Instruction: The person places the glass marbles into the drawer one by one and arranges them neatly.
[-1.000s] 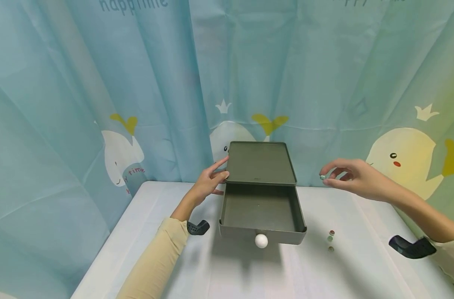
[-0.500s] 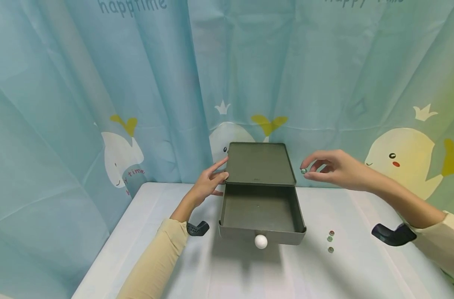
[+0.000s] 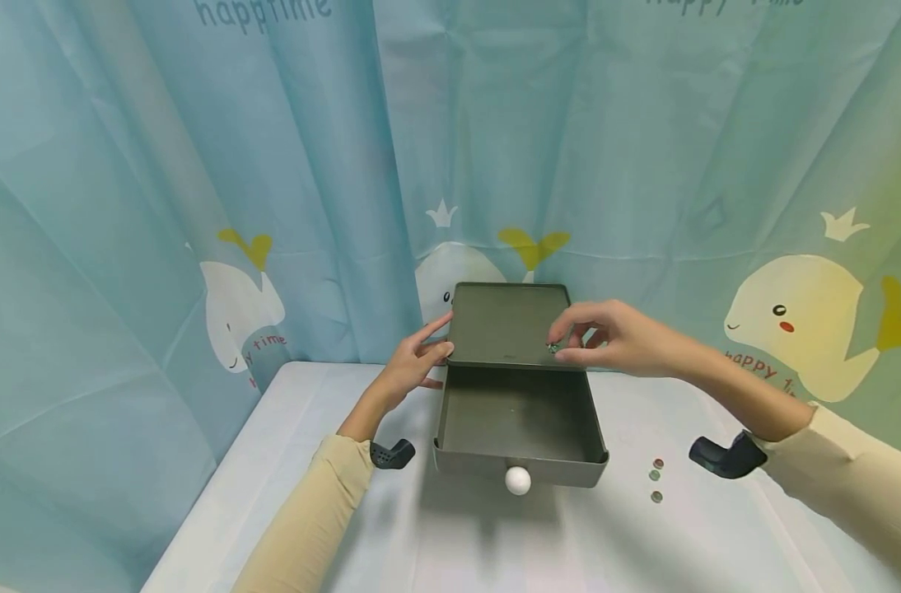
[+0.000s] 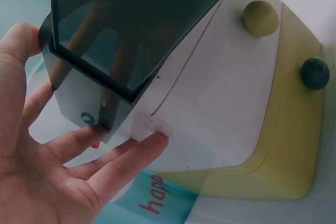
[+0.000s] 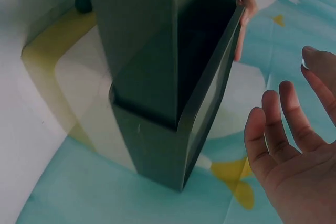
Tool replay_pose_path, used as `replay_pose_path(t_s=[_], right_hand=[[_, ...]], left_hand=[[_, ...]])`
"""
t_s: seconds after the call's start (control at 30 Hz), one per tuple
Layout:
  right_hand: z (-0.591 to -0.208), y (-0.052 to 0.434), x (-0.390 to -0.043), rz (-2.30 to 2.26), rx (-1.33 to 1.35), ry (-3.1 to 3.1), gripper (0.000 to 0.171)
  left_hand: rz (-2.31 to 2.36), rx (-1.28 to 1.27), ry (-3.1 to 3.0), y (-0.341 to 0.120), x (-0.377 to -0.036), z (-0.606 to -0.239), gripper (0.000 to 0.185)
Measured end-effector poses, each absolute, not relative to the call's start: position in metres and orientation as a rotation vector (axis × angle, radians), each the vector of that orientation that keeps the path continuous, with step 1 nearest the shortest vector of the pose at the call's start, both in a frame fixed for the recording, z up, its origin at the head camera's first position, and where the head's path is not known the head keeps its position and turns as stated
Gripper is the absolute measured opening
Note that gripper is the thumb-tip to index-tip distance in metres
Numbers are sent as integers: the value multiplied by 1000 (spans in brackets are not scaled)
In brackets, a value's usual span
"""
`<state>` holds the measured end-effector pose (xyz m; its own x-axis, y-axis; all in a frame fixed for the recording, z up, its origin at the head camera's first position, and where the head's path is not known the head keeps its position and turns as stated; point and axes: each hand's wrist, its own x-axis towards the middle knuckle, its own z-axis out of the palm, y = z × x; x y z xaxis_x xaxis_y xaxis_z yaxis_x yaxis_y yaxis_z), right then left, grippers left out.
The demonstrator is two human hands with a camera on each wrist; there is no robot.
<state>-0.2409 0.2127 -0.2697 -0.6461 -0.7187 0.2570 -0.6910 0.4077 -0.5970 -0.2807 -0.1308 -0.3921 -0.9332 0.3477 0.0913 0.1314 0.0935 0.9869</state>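
Observation:
A dark green drawer box (image 3: 506, 321) stands at mid-table in the head view. Its drawer (image 3: 520, 412) is pulled out towards the front, with a white round knob (image 3: 518, 481). My left hand (image 3: 413, 358) touches the box's left side, fingers spread and mostly straight, thumb at the front corner. Between thumb and index finger my right hand (image 3: 606, 338) pinches a small greenish glass marble (image 3: 553, 348) in front of the box top, above the drawer's back end. The right wrist view shows its other fingers loosely bent, with the marble mostly hidden by the fingertips.
Three small marbles (image 3: 656, 475), reddish, green and brownish, lie on the white tabletop (image 3: 688, 543) right of the drawer. Under the green box, the left wrist view shows a white section (image 4: 226, 87) with a yellow knob (image 4: 260, 18) and a yellow section (image 4: 294, 129). A curtain (image 3: 332, 165) hangs behind.
My right hand has moved left with the marble, from beside the box to in front of its top. The left hand, box and drawer have stayed put.

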Motion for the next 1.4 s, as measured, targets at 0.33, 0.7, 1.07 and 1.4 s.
replay_pose_path(t_s=[0.33, 0.7, 1.07, 1.4], right_hand=[[-275, 182, -241, -1081, -1294, 2510, 14], [-285, 159, -240, -1025, -1331, 2437, 15], [-305, 150, -234, -927, -1355, 2372, 14], [-319, 147, -234, -852, -1369, 2326, 13]], left_hand=[[1933, 499, 2199, -131, -280, -391, 61], [1938, 488, 2201, -130, -281, -391, 60], [1935, 500, 2193, -131, -280, -390, 61], [1936, 493, 2192, -130, -279, -388, 60]])
